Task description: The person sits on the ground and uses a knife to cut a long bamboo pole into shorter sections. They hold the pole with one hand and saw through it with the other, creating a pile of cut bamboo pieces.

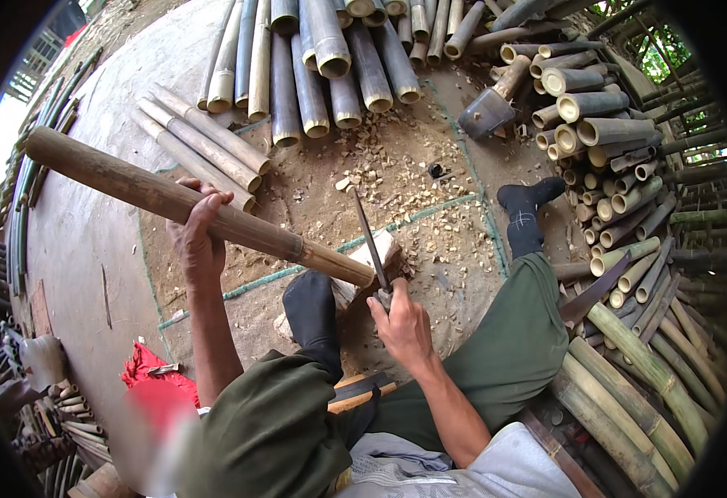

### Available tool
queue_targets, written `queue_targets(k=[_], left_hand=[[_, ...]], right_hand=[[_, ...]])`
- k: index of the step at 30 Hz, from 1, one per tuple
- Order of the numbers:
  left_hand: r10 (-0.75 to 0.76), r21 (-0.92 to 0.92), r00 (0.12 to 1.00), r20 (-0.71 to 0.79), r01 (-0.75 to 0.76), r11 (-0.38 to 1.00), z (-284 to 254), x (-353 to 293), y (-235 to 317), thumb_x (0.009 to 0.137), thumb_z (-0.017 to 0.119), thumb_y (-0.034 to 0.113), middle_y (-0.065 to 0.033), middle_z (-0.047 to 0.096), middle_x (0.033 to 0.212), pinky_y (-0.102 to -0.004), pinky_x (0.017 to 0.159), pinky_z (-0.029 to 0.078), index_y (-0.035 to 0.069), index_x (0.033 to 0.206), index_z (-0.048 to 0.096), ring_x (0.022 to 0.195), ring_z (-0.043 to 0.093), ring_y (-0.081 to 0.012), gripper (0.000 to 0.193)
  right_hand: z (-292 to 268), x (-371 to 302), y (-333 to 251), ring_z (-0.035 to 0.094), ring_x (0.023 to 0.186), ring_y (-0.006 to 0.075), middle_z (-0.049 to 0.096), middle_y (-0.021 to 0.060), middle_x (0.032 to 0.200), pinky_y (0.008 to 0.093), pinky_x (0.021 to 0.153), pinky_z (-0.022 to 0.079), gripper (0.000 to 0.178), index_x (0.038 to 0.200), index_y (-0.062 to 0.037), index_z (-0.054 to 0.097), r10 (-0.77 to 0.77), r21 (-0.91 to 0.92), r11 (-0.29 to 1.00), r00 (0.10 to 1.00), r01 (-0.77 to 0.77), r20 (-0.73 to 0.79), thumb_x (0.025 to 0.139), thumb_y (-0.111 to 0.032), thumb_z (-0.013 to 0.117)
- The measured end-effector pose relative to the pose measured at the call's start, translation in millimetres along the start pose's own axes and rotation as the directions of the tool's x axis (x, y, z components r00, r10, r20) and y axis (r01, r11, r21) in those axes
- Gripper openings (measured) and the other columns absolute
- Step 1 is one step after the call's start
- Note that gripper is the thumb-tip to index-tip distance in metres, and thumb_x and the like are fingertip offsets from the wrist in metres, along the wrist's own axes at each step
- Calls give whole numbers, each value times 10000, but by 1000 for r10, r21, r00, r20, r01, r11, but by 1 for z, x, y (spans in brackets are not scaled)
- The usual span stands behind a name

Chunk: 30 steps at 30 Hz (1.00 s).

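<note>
My left hand is wrapped round a long brown bamboo pole, which slants from the upper left down to the middle. The pole's lower end lies over a pale wooden block, beside my dark-socked left foot. In my right hand is the handle of a knife. Its long, narrow blade points up and away, close to the pole's cut end. Whether the blade touches the bamboo I cannot tell.
Wood chips litter the brown mat. Dark bamboo tubes lie at the far side, and more bamboo is stacked at the right. A mallet-like tool lies near that stack. A red cloth is at my left.
</note>
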<state>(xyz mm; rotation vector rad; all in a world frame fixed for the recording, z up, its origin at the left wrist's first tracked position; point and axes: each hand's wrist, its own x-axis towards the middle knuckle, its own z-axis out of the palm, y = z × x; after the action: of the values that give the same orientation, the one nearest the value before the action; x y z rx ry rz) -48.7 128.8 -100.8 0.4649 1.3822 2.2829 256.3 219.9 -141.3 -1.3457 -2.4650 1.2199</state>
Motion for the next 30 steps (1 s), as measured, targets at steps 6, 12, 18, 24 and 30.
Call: queue_targets(k=[6, 12, 18, 24, 30], left_hand=[[18, -71, 998, -60, -22, 997, 27, 2, 6, 780, 764, 52, -92, 598, 919, -404, 854, 561, 4, 1180, 478, 844, 649, -212, 494], [103, 141, 918, -383, -52, 989, 2, 0, -4, 789, 800, 65, -104, 640, 856, -308, 698, 565, -19, 1150, 498, 755, 668, -199, 479], [108, 109, 954, -279, -81, 991, 9, -2, -1, 802, 757, 24, -93, 610, 870, -329, 725, 551, -17, 1132, 507, 733, 654, -197, 416], [139, 110, 959, -246, -115, 987, 12, -5, 3, 793, 748, 14, -85, 603, 878, -325, 748, 543, -23, 1116, 517, 761, 649, -191, 399], [136, 134, 967, -214, -109, 985, 25, -6, 0, 801, 738, 22, -70, 596, 879, -311, 736, 531, -6, 1100, 530, 773, 640, -188, 366]], right_hand=[[34, 4, 71, 637, 758, 504, 642, 322, 784, 572, 669, 508, 328, 1008, 26, 442, 126, -222, 970, 987, -102, 96, 915, -241, 608], [-14, -3, -11, 645, 745, 480, 639, 303, 764, 542, 637, 512, 337, 1036, 17, 440, 57, 14, 998, 997, -58, 55, 922, -243, 621], [25, 1, 26, 648, 747, 476, 647, 302, 797, 532, 626, 521, 300, 1002, 8, 444, 6, -68, 998, 1000, -6, 5, 913, -209, 631], [-4, 10, -13, 639, 761, 481, 648, 270, 772, 549, 646, 490, 311, 1001, 9, 459, 41, -38, 998, 999, -41, 4, 915, -233, 635], [28, 6, 27, 656, 758, 458, 653, 286, 814, 526, 647, 527, 324, 1004, 19, 455, 77, -101, 992, 997, -79, -19, 927, -256, 611]])
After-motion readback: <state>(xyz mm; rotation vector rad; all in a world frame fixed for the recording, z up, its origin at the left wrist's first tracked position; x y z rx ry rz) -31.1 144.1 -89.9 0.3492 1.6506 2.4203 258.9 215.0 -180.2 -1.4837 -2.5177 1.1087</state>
